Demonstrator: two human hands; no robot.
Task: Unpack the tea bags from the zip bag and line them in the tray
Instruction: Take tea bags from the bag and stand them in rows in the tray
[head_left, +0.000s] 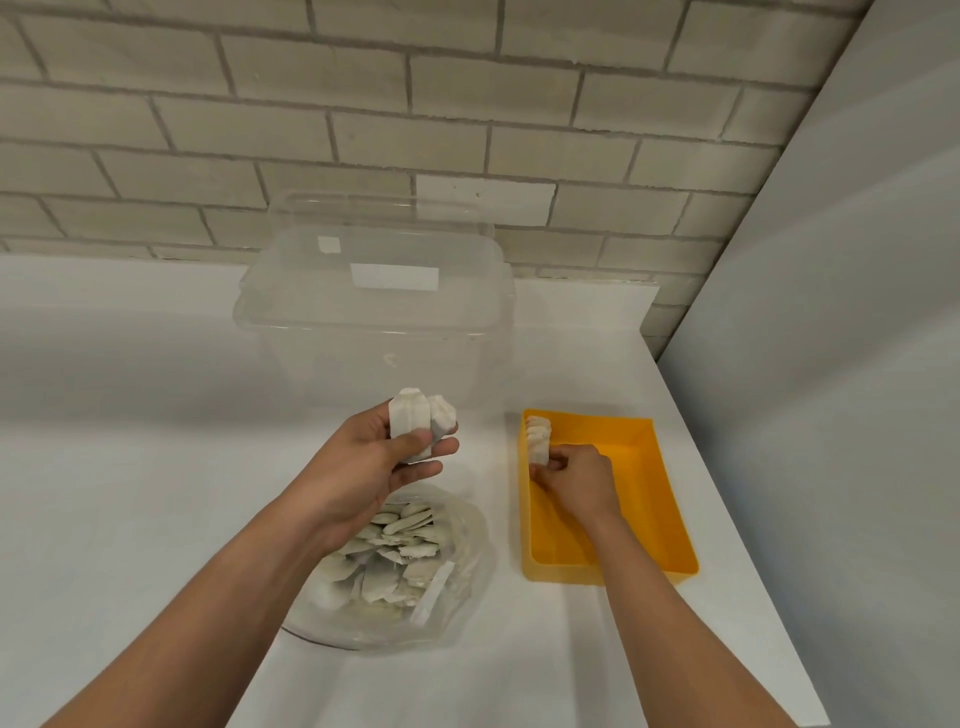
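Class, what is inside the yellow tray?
A short row of tea bags stands at the far-left corner of the yellow tray; the right hand covers its near end.

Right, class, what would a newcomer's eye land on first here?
The bright yellow tray at the right, where the right hand pinches a tea bag against a short row in its far left corner. Left of it, the left hand holds a few tea bags above the open zip bag full of more; a clear lidded box stands behind.
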